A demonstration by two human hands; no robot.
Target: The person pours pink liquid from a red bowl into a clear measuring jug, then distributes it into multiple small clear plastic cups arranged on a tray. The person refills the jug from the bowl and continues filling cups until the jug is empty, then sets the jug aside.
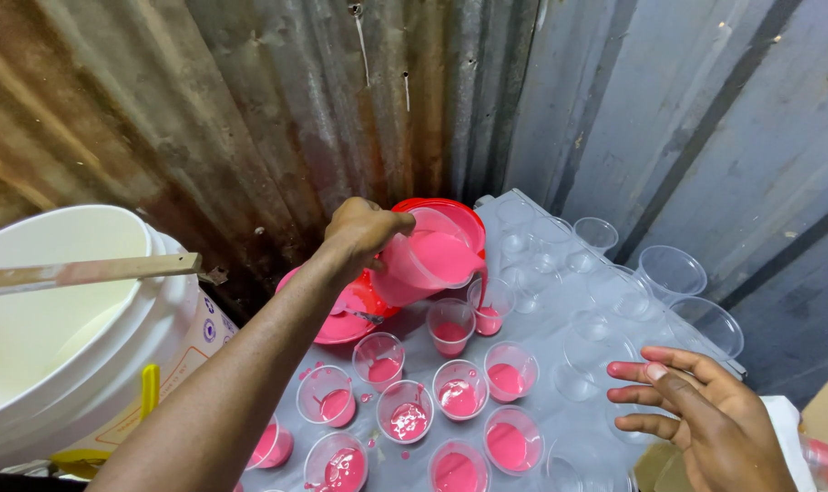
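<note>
My left hand (359,230) grips the handle of a clear plastic jug (429,260) filled with pink liquid. The jug is tilted and a thin pink stream runs from its spout into a small clear cup (490,307). Several clear cups with pink liquid in them (457,387) stand in rows on the grey table (532,342) below. My right hand (696,410) hovers low at the right with fingers spread, holding nothing, next to empty clear cups (605,351).
A large white bucket (68,337) with a wooden stick (86,271) across it stands at the left. A red lid and bowl (346,319) lie behind the jug. More empty cups (669,271) line the table's far right edge. Corrugated metal walls close in behind.
</note>
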